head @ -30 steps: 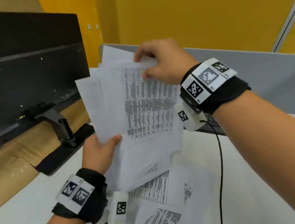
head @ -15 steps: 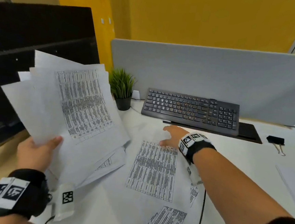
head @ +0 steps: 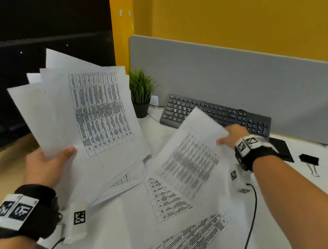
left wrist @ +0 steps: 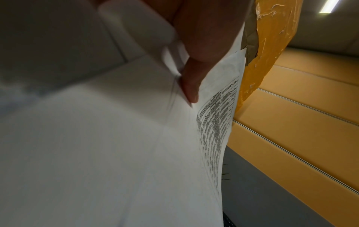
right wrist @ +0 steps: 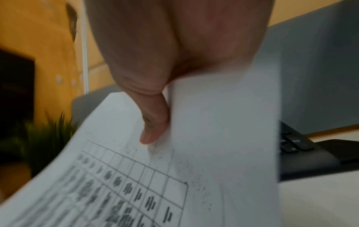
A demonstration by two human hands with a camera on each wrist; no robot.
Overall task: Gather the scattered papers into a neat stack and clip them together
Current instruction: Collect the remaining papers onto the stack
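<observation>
— Right hand (head: 230, 135) pinches one printed sheet (head: 191, 158) by its edge, lifted above the desk (head: 283, 204).

— And the left hand (head: 45, 165)?

— Gripping a fanned, uneven bundle (head: 84, 113). At least two sheets (head: 173, 208) lie loose below.

— So roughly midway?

— I'd say so. Squaring remains, and the binder clip (head: 308, 159) sits untouched beyond the keyboard (head: 215, 114).

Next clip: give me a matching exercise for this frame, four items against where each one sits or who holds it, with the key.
Items
1. fanned bundle of printed sheets
2. single blurred printed sheet
3. black binder clip
4. small green potted plant

Places
A. on the white desk, far right
B. held by the left hand
C. left of the black keyboard
D. lifted by the right hand

Pairs: 1-B, 2-D, 3-A, 4-C
</observation>
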